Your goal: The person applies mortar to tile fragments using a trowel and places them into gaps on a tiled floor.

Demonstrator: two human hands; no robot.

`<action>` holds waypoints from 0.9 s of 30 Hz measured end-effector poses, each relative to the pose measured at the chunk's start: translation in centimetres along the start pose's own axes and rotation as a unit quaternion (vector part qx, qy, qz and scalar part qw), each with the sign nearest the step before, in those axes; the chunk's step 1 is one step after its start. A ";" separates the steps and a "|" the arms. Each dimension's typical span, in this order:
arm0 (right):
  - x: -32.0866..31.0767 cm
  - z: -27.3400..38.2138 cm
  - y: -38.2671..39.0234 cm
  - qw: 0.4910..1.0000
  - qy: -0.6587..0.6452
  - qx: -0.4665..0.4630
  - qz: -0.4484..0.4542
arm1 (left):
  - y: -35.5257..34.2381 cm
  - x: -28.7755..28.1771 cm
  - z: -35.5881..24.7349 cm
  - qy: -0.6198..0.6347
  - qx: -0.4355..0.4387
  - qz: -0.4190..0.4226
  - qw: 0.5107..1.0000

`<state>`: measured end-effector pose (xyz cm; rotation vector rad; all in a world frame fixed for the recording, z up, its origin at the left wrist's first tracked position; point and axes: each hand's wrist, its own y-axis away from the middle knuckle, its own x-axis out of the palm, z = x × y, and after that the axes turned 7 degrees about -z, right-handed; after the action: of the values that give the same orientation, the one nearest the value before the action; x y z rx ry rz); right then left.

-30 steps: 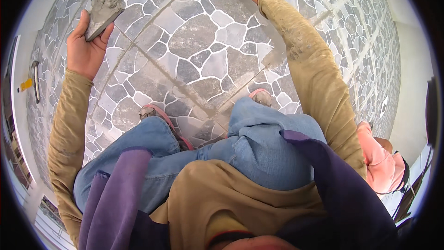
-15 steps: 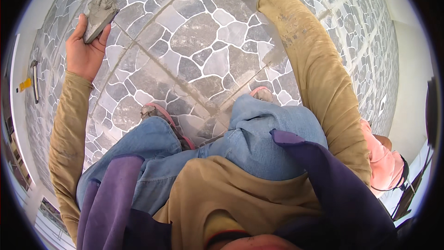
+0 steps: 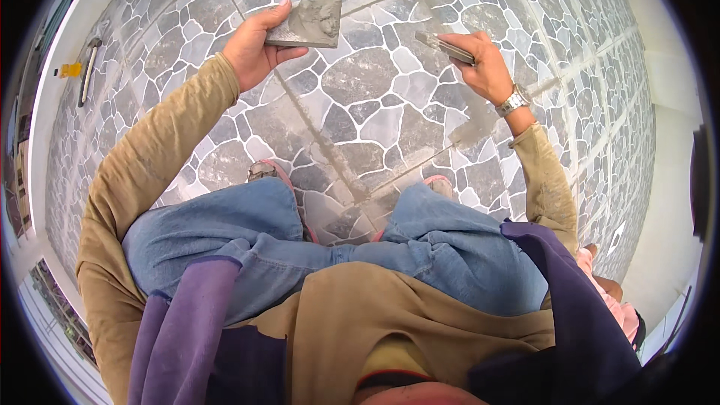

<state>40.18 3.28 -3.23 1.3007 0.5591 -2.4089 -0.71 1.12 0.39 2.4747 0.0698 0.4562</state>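
Note:
My left hand is closed around a flat grey piece of tile, thumb along its top edge and fingers beneath. A lump of wet grey mortar sits on the tile piece. Across from it, my right hand, with a metal watch at the wrist, pinches a thin flat scraper-like piece smeared with grey; its exact kind is unclear. The two hands are apart, both above a floor of stone-patterned tiles. Grey mortar fills the joints between the tiles.
A wet grey smear marks the floor below my right hand. At the far left lies a long-handled tool beside a yellow piece. Someone in a pink top is at the right edge. My shoes rest on the tiles.
My left hand has moved right and inward with the mortar-laden tile piece. The right hand has come back from the far edge, bringing its flat piece into full view.

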 end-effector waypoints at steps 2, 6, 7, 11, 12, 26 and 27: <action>-1.0 7.3 -1.9 0.990 -0.051 -0.090 -0.093 | 0.7 -0.4 0.8 -0.032 -0.012 0.014 0.999; -1.2 13.4 -3.6 0.974 0.000 -0.202 -0.103 | 0.6 1.2 1.3 -0.076 -0.006 0.016 0.997; -0.6 13.3 -3.4 0.975 0.006 -0.197 -0.104 | 0.4 2.0 1.3 -0.076 -0.007 0.024 0.997; 1.1 11.4 -2.6 0.969 0.045 -0.244 0.014 | -0.6 1.2 1.4 -0.089 0.027 -0.057 0.994; 1.6 9.7 -2.7 0.982 0.006 -0.174 0.071 | -0.9 -0.3 -0.2 -0.065 0.056 -0.057 0.995; 13.9 -8.8 -11.2 0.954 0.298 0.045 -0.009 | -1.9 -5.9 -1.8 -0.012 0.030 -0.073 0.997; 14.7 -7.5 -10.6 0.962 0.272 0.025 -0.007 | -1.7 -6.4 -2.0 -0.001 0.032 -0.084 0.996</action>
<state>32.80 14.47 -17.58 2.0016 0.6486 -2.0686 -7.30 2.67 -1.09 2.5060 0.2947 0.3842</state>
